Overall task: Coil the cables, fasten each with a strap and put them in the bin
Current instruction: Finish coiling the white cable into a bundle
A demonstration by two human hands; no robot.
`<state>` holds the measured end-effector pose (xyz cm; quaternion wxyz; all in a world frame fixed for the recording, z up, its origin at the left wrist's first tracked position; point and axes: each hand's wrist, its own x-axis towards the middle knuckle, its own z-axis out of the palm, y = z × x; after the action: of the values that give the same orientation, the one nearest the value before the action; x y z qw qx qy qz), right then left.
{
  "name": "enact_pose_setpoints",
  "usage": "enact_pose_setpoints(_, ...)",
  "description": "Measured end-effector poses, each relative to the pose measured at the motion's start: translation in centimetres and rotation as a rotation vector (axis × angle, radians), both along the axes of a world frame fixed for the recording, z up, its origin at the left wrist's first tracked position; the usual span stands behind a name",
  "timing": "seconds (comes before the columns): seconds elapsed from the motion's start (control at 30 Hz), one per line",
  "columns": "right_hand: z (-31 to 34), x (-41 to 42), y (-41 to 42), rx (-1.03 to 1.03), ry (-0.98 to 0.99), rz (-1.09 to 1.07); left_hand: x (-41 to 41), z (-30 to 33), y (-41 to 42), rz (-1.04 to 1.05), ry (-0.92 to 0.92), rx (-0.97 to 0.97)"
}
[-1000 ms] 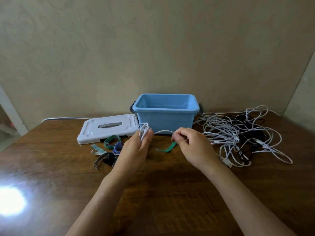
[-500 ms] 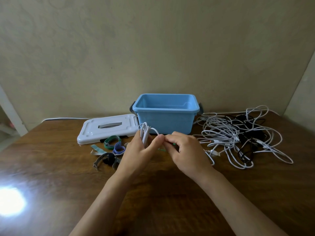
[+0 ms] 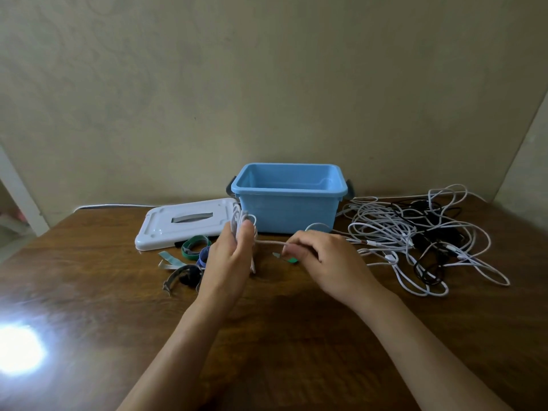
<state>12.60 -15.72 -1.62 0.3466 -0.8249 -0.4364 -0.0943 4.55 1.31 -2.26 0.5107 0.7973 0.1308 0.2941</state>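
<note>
My left hand point(image 3: 229, 259) grips a coil of white cable point(image 3: 241, 222) upright in front of the blue bin point(image 3: 289, 200). A free length of that cable point(image 3: 271, 242) runs right to my right hand point(image 3: 321, 258), which pinches it together with a green strap point(image 3: 289, 259). The bin stands open at the back of the wooden table, and no cable shows inside it. A tangle of white and black cables point(image 3: 415, 238) lies to the bin's right.
The bin's white lid point(image 3: 184, 226) lies flat to the left of the bin. Several loose straps point(image 3: 189, 256), green, blue, grey and black, lie beside my left hand. A bright glare spot point(image 3: 17, 353) sits on the table at the near left.
My hands met half a second ago and have parted again. The right hand has drawn the cable's free length out to the right, and the left has raised the coil slightly.
</note>
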Motion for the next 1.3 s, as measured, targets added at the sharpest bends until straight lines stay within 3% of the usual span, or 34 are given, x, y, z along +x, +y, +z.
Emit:
enact_pose_setpoints(0.23,-1.5,-0.3,1.2,0.048,-0.297,-0.051,0.2,-0.3,-0.4,-0.059,-0.085,0.005)
enact_pose_setpoints(0.33,-1.8,-0.4,1.5,0.04,-0.335,-0.013,0.4,-0.3,-0.4,-0.039,-0.097,0.015)
enact_pose_setpoints(0.53,-1.6,-1.2,2.1,-0.247,-0.011,0.15,0.2,0.3,0.3,0.03,-0.314,-0.177)
enact_pose_setpoints(0.73,-2.2,-1.3,2.4,-0.365,0.049,0.13,-0.1,1.4,-0.8,-0.052,-0.362,-0.366)
enact_pose_setpoints(0.87,-2.2,-0.5,1.6,-0.39,0.052,0.055,-0.5,1.4,-0.9,-0.231,-0.285,-0.417)
enact_pose_setpoints(1.13,-0.6,0.1,0.2,-0.189,0.151,-0.072,-0.8,1.6,0.6,-0.288,-0.035,-0.339)
enact_pose_setpoints(1.3,-0.4,0.6,-0.3,-0.035,0.351,-0.033,-0.5,0.8,-0.1,-0.266,0.071,-0.094)
